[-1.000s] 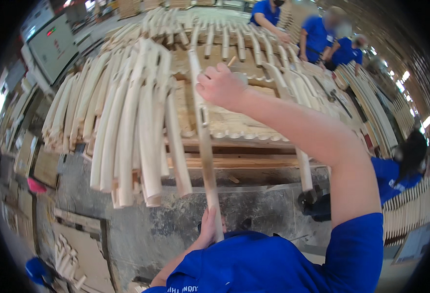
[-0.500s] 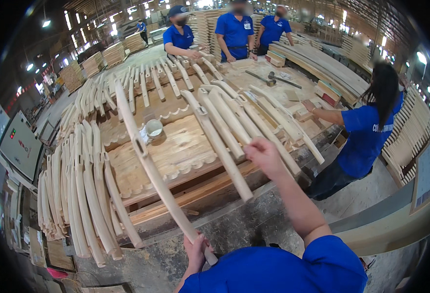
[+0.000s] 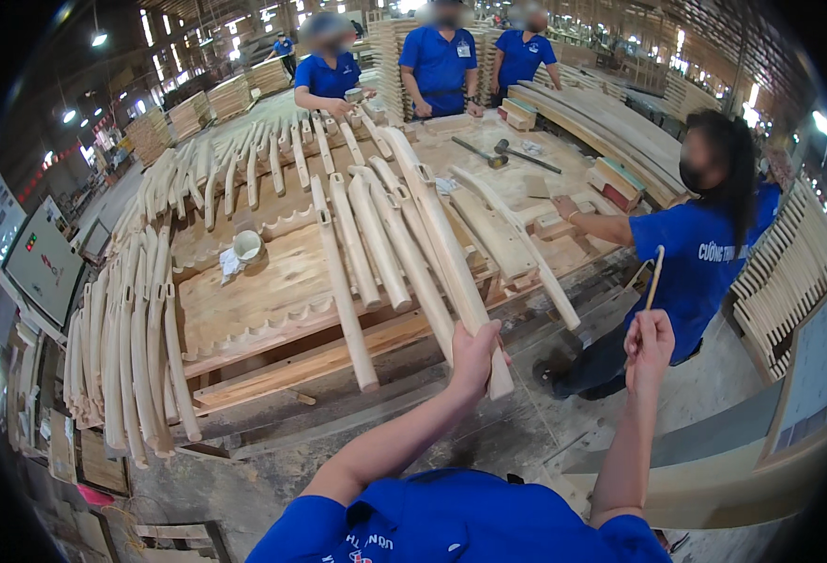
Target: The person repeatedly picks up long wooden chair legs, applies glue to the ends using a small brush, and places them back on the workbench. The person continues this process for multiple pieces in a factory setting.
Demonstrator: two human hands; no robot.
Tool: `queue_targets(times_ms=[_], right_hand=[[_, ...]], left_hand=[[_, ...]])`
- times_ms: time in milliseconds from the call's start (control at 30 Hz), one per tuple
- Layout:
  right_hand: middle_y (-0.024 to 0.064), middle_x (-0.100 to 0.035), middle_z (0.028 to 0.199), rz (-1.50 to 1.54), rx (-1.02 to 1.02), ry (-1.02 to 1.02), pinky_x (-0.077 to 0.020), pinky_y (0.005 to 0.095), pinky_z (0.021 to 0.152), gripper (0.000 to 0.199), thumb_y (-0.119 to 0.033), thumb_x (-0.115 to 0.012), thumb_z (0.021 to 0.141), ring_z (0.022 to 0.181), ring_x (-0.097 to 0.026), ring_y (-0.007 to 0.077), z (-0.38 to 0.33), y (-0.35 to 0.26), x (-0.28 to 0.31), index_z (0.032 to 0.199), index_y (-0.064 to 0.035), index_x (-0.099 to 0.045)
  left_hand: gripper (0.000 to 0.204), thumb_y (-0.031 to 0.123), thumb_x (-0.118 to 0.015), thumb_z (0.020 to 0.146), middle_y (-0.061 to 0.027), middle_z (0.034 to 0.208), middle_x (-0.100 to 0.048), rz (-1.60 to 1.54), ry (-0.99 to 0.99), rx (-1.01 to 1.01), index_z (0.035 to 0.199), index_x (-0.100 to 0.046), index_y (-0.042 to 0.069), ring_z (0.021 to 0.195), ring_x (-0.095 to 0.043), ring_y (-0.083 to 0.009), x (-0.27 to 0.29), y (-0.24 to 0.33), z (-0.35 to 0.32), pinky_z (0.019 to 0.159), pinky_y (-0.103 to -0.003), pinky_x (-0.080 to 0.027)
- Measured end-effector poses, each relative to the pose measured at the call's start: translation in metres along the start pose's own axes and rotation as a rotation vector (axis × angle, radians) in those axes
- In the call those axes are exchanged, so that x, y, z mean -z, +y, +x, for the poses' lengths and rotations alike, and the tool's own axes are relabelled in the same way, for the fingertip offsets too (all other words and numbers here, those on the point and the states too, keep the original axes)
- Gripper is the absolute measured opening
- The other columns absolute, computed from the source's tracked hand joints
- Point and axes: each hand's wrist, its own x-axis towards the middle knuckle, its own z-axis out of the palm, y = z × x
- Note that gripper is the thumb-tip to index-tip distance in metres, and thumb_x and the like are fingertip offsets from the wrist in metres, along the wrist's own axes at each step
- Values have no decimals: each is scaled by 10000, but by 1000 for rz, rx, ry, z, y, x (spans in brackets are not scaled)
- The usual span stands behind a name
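My left hand is closed round the near end of a long, slightly curved wooden leg. This leg slants away from me over a row of similar legs, with a slot near its far end. Raised off to the right, my right hand pinches a thin wooden stick that points up and has a pale tip. Left of the held leg, other slotted legs lie side by side across the bench. A small pale cup stands further left beside a crumpled white cloth.
Many more legs are stacked at the left and along the far side. Two hammers lie on the far right of the workbench. A co-worker in blue stands close at the right, several others behind the bench.
My left hand has swung the held leg from the left over to the right-hand row. My right hand has moved right, away from the legs, and the stick in it now shows clearly.
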Motion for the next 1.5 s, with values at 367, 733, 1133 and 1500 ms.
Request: queue_targets(times_ms=[367,733,1133,1500], right_hand=[[-6,-487,621,1,-91,183,-266,163,394,160,-148,-549,904,453,-381,29,-9,4,93,769,-89,-484],[-19,-504,648,-35,-303,-52,-279,160,421,97,-121,-555,888,479,-376,17,-12,74,49,812,-73,-517],[-20,-452,768,-149,-255,-280,-371,191,579,237,-121,-645,819,624,-401,33,-52,151,-47,828,-79,-412],[0,-452,784,-564,-15,-355,-374,242,574,263,-108,-671,774,626,-391,89,-43,143,-62,758,-69,-411]], left_hand=[[271,240,-565,806,-74,733,-477,11,200,138,935,-434,40,488,-509,-175,-41,-21,75,436,-307,-452],[230,350,-441,922,-66,814,-542,-382,-48,734,955,-502,131,681,-525,-195,13,-99,-27,647,-331,-450],[352,370,-522,877,-35,851,-509,178,286,131,1118,-413,138,679,-525,-153,41,-10,1,522,-327,-427],[279,312,-503,904,-39,793,-499,-169,34,133,1055,-391,106,562,-522,-127,71,-41,33,400,-262,-423]])
